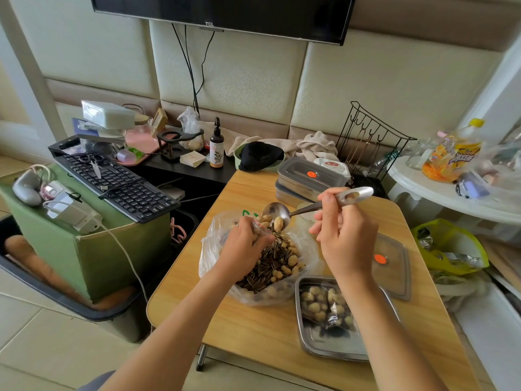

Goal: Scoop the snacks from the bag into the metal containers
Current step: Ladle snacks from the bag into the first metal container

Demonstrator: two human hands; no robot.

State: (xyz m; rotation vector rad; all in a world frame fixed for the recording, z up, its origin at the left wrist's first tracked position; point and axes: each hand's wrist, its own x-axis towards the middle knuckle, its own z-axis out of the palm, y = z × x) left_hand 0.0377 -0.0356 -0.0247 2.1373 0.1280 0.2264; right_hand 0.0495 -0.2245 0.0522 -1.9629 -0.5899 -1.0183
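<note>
Gripping bag (pixel 212 251), left hand (pixel 239 245), spoon (pixel 303 210) in right hand (pixel 345 238), container (pixel 321 341) near table (pixel 253 328) edge

Right hand (pixel 342 238) grips a metal spoon (pixel 284 211) carrying peanuts above the open bag (pixel 253 266). Left hand (pixel 244 244) holds the bag's rim. Open metal container (pixel 315 342) lies just beside the bag on the table (pixel 253 328).

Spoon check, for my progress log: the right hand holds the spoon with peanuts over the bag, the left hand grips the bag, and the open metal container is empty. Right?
Not empty: the head view shows the open metal container already holds peanuts. Otherwise yes: the right hand holds the spoon with peanuts over the bag, and the left hand grips the bag.
</note>
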